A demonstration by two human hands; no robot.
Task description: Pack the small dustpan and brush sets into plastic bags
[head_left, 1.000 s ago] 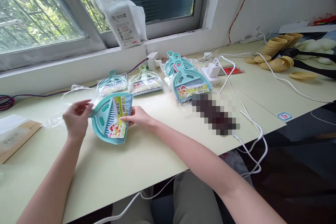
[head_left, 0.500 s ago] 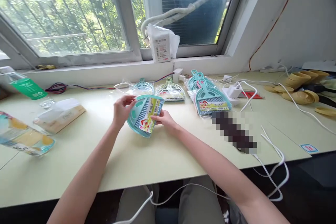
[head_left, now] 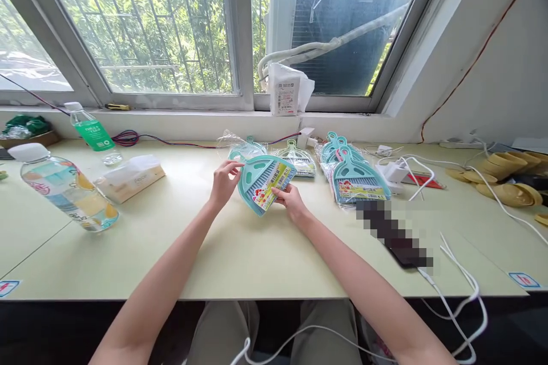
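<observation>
Over near the table's back edge, clear bags hold dustpan sets. A teal dustpan with brush tilts above the table's middle: the left hand pinches beside its handle, the right hand's fingers pinch its wide edge, forearms reaching across the front edge.

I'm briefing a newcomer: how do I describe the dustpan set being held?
Find the pale table below the window. Near its middle, between the left hand and right hand, is a teal dustpan set with a yellow label. Its neighbours lie on the table; only this one is in hand.
</observation>
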